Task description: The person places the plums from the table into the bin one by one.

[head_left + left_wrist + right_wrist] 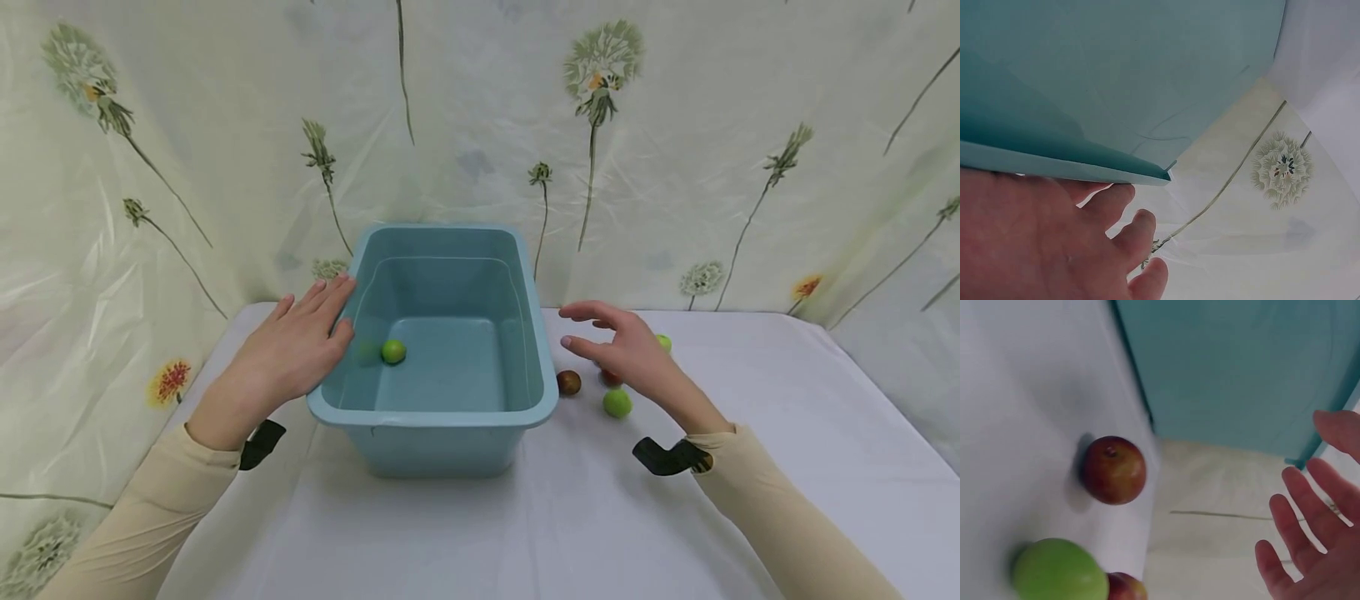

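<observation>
My left hand [288, 354] lies against the left rim of a blue plastic tub [442, 450], its fingers nearly straight; in the left wrist view the fingers [1124, 203] show just beneath the rim. One green round fruit [393, 351] sits on the tub's floor near the left wall. Over the table, right of the tub, hovers my right hand [633, 346], fingers spread and relaxed with nothing in them. Below it lie a reddish round fruit [1114, 470], a green fruit [1060, 572] and another red one [1127, 587], partly out of frame.
A white cloth [787, 433] covers the table. Another green fruit [663, 342] peeks out behind the right hand. Plastic sheeting with dandelion prints [480, 108] hangs behind the table and along its sides. Dark wrist straps [667, 457] show at both sleeves.
</observation>
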The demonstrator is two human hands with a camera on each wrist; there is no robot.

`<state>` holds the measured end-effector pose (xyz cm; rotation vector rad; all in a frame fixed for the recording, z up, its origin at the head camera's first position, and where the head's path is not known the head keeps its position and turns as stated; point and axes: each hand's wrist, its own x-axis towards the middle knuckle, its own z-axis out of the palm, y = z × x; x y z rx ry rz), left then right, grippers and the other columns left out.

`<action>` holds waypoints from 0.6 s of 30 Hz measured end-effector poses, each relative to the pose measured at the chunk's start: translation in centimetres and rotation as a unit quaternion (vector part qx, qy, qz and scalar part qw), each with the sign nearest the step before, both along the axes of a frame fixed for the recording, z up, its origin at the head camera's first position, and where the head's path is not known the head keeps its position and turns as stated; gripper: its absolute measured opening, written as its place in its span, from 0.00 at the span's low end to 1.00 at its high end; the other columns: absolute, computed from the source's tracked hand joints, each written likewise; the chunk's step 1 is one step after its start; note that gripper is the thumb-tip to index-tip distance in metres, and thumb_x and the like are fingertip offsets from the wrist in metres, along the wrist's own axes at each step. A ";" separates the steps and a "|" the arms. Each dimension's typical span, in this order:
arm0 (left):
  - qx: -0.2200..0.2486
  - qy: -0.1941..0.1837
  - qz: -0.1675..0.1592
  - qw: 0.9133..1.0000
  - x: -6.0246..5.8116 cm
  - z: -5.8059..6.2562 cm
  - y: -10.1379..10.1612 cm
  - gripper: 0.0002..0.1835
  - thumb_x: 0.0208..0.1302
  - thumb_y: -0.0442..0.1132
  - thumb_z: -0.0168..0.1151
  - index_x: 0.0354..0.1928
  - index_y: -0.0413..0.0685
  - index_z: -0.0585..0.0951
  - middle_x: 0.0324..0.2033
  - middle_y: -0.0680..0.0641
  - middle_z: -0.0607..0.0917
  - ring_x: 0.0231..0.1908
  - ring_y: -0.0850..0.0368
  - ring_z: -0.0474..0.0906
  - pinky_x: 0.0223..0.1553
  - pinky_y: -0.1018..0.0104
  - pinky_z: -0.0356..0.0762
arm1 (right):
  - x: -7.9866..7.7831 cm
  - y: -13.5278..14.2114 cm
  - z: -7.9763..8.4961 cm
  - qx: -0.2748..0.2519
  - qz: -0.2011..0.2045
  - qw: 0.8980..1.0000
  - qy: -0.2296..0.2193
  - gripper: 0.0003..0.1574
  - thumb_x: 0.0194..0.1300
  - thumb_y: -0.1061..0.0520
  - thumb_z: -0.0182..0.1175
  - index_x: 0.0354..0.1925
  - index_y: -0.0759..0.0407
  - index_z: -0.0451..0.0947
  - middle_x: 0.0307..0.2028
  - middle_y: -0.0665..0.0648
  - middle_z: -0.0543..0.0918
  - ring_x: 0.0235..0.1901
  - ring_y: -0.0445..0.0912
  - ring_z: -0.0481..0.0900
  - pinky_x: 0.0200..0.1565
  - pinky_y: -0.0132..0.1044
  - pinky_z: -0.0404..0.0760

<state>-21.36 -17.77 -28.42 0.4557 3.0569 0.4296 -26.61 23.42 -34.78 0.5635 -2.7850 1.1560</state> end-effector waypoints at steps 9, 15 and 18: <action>0.002 -0.001 0.001 1.000 0.0 0.0 0.0 0.32 0.78 0.47 0.32 0.79 0.46 0.47 0.77 0.43 0.47 0.75 0.44 0.38 0.70 0.39 0.36 | 0.1 1.3 -2.1 0.028 0.019 0.999 -0.019 0.32 0.64 0.42 0.67 0.61 0.53 0.76 0.57 0.56 0.79 0.54 0.55 0.76 0.55 0.60 0.74; 0.001 0.001 0.001 1.000 0.0 -0.1 0.0 0.32 0.78 0.47 0.32 0.79 0.46 0.47 0.77 0.43 0.47 0.75 0.43 0.39 0.70 0.39 0.36 | -0.1 2.1 -3.1 0.032 0.045 0.998 -0.022 0.28 0.64 0.48 0.67 0.60 0.53 0.76 0.58 0.59 0.79 0.58 0.57 0.74 0.57 0.61 0.72; 0.002 0.001 0.001 1.000 0.0 -0.1 -0.1 0.32 0.78 0.47 0.32 0.79 0.46 0.47 0.77 0.43 0.47 0.75 0.44 0.38 0.70 0.39 0.36 | -0.2 2.3 -3.5 0.034 0.054 0.997 -0.033 0.27 0.64 0.52 0.67 0.60 0.55 0.77 0.58 0.59 0.79 0.58 0.59 0.74 0.57 0.60 0.72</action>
